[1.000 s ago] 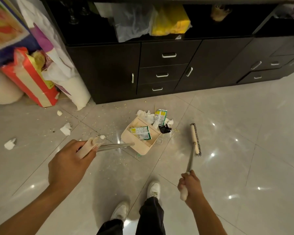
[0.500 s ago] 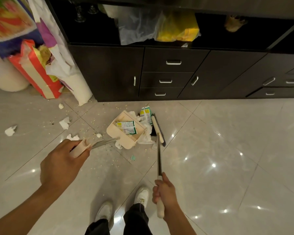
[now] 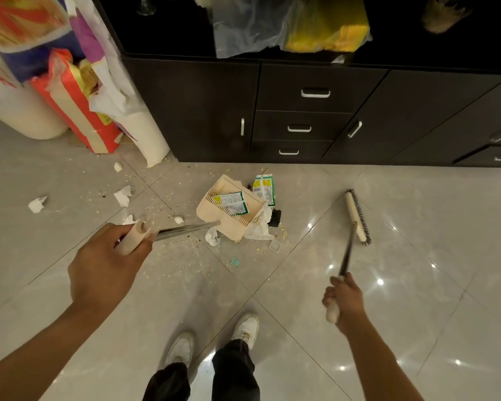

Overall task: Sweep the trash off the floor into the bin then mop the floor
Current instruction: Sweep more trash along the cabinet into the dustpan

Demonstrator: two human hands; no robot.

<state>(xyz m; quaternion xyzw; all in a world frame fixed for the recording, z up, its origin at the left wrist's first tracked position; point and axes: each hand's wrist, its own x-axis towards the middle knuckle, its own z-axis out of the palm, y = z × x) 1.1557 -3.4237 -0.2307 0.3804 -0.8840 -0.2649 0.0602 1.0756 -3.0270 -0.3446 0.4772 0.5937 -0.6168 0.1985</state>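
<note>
Left hand: fingers curled round the cream grip of the dustpan handle; the metal shaft runs from it away and to the right.
Dustpan: on the floor before the cabinet, one green packet lying inside it; I read its open lip as facing away from the handle, up and rightward.
Right hand: wrapped round the lower end of the broom's handle.
Broom head: well apart from the pan, on its right. Its long axis runs roughly away from me, bristles on the outer side. I cannot tell whether it touches the tiles.
Trash pile: tissue, a second packet and crumbs, touching the pan's right edge, so it lies between broom head and pan.
Governing relation: the pile lies left of the bristles, so I judge the coming stroke must travel leftward, toward the pan.
Stray scraps: white paper bits left of the pan, nearer the left hand, beyond that stroke.
Bin: not in view.
</note>
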